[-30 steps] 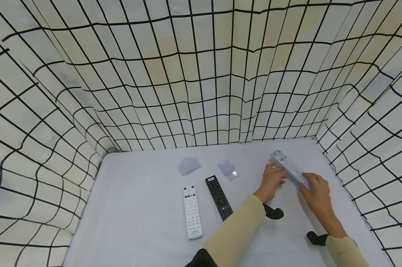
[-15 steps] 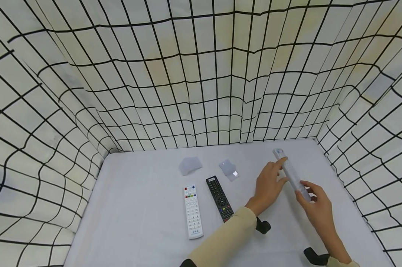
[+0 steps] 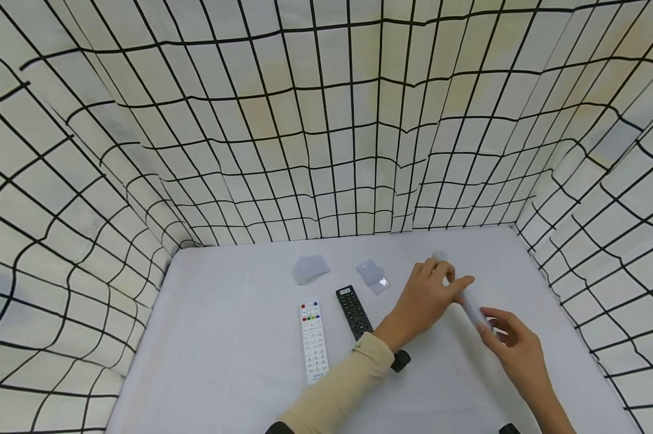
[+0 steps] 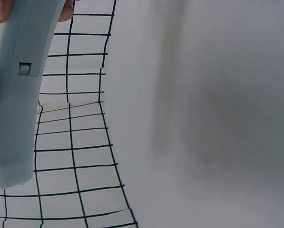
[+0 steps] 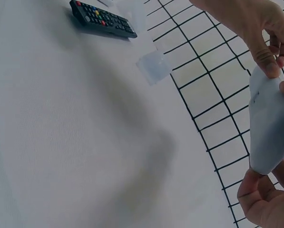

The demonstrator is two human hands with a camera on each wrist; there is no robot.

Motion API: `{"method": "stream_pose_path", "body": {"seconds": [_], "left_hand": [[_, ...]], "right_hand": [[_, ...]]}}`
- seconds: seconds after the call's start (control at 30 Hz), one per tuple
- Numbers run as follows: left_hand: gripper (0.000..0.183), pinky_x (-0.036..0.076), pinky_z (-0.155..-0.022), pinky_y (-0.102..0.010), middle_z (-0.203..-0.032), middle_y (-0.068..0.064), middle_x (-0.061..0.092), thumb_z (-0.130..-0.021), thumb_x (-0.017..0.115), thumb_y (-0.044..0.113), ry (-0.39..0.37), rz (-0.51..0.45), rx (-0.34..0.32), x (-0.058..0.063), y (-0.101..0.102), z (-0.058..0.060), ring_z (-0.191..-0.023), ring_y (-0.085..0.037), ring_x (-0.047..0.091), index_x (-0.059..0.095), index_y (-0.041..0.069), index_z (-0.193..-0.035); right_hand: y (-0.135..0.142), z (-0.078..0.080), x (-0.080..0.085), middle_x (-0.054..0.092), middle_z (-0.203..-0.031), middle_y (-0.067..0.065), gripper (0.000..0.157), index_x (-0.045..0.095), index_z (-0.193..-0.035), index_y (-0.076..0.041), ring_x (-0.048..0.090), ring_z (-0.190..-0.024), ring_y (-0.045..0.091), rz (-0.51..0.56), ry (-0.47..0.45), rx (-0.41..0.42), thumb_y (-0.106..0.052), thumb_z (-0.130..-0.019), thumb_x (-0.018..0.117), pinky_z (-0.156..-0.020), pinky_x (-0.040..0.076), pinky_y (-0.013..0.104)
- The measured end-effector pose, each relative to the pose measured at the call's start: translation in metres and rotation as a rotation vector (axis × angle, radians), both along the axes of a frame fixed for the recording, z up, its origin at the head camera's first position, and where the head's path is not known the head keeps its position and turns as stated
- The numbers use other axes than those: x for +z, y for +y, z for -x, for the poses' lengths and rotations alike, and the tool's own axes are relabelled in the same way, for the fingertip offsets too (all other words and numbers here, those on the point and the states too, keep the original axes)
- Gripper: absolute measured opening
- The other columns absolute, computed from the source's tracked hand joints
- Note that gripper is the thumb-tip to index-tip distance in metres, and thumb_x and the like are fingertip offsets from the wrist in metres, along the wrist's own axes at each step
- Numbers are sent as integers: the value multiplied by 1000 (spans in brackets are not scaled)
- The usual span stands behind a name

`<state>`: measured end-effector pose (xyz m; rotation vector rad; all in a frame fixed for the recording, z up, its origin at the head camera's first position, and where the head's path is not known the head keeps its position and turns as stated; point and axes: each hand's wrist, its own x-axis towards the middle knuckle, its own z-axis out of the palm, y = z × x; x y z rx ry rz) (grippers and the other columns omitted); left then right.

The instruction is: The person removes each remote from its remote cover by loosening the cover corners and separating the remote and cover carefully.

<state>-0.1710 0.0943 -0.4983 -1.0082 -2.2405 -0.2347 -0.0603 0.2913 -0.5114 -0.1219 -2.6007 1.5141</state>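
Both hands hold a white remote control [image 3: 473,310] above the right side of the table, its buttons turned out of sight. A sheen of clear film lies over it. In the head view my left hand [image 3: 426,292] pinches its far half, thumb and forefinger on its edges. My right hand [image 3: 516,346] grips the near end between thumb and fingers. The left wrist view shows the smooth back of the remote [image 4: 23,95] with its small battery-cover latch. In the right wrist view the left hand [image 5: 256,28] holds the top and the right hand [image 5: 270,202] the bottom end.
On the white table [image 3: 212,325] lie a white remote [image 3: 314,340] and a black remote [image 3: 354,310], the latter partly behind the left forearm. Two pieces of clear plastic film, one left [image 3: 310,269] and one right [image 3: 372,275], lie farther back. Grid-patterned cloth walls surround the table.
The held remote has been turned from buttons up onto its edge and back, and shifted slightly nearer. My left hand has moved left and changed its hold from beside it to over it.
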Motion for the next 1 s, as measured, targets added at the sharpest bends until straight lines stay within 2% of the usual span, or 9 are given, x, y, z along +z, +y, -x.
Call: {"method": "stream_pose_path", "body": {"seconds": [0.13, 0.23, 0.33, 0.47, 0.6, 0.73, 0.83, 1.0], "left_hand": [[32, 47, -102, -37, -124, 8, 63, -102, 54, 56, 64, 102, -77, 10, -15, 1, -122, -17, 55, 67, 42, -129], [34, 45, -109, -41, -132, 7, 63, -106, 46, 56, 60, 172, -145, 17, -26, 2, -131, -19, 54, 65, 42, -130], [38, 45, -112, -40, -137, 8, 63, -109, 39, 55, 43, 257, -197, 23, -35, 1, -136, -18, 54, 62, 40, -136], [41, 49, -109, -33, -136, 11, 65, -111, 34, 54, -3, 369, -244, 31, -48, -3, -132, -13, 59, 58, 37, -140], [39, 54, -98, -26, -131, 13, 67, -112, 36, 52, -77, 462, -260, 37, -57, -9, -120, -7, 65, 56, 34, -140], [36, 54, -91, -22, -127, 15, 68, -112, 39, 50, -146, 476, -262, 37, -66, -16, -110, -4, 67, 58, 31, -137], [33, 54, -87, -21, -122, 15, 70, -112, 42, 47, -165, 434, -264, 34, -72, -20, -104, -3, 68, 62, 30, -132], [29, 54, -79, -18, -116, 15, 72, -110, 48, 42, -214, 345, -243, 23, -81, -26, -95, -1, 69, 67, 27, -126]], "right_hand": [[1, -3, 7, 62, -117, -27, 38, 64, -136, -7, 67, -99, -1, 32, -21, 83, -18, -100, 71, -75, 58, 18], [1, -4, 14, 63, -118, -29, 35, 65, -134, -7, 69, -97, 0, 33, -34, 150, -16, -101, 70, -74, 59, 21], [2, -3, 20, 64, -116, -29, 34, 65, -133, -6, 69, -95, -1, 14, -46, 213, -14, -101, 70, -74, 60, 23], [1, -1, 27, 61, -118, -29, 33, 65, -132, -8, 68, -98, -2, -35, -52, 287, -15, -100, 71, -75, 59, 24], [1, 2, 33, 63, -120, -21, 31, 66, -130, -10, 69, -97, 3, -34, -75, 360, -16, -100, 71, -74, 58, 26], [-1, 8, 39, 67, -120, -11, 27, 68, -128, -12, 69, -99, 3, -23, -107, 436, -17, -101, 69, -74, 58, 27], [-3, 14, 43, 70, -121, -6, 24, 70, -126, -15, 67, -104, 0, -31, -118, 480, -18, -102, 68, -77, 59, 27], [-10, 25, 48, 71, -121, 5, 20, 71, -122, -18, 68, -99, 5, -43, -165, 496, -24, -104, 66, -76, 57, 27]]}}
